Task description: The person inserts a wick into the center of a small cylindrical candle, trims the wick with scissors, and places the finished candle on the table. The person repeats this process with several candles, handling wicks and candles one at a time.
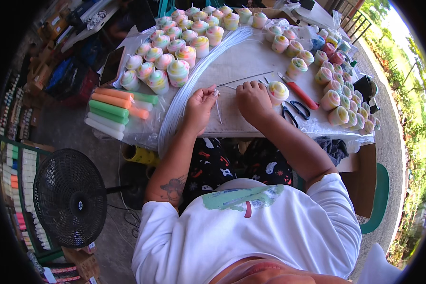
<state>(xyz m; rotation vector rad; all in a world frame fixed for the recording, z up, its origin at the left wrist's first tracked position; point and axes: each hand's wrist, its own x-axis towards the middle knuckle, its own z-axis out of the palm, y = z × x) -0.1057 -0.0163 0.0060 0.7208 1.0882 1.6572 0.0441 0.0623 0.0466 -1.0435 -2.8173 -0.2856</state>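
Observation:
My left hand (201, 110) is closed in a pinch at the table's near middle, and a short white wick (219, 113) hangs from its fingertips. A thin metal rod (248, 77) runs from beside those fingertips toward the right. My right hand (254, 102) is curled shut, knuckles up, against the tabletop; whatever its fingers hold is hidden. Just right of it stands a swirled pastel candle (278, 92). Beyond that lie black-handled scissors (300, 110) and a red-handled tool (302, 94). Left of my left hand, a long bundle of white wicks (187, 78) curves across the table.
Rows of swirled candles (178, 72) fill the back left, with more candles (338, 115) at the right. Orange, green and white candle sticks (110, 108) lie at the left edge. A black fan (70, 199) stands left of me; a green chair (377, 199) is at right.

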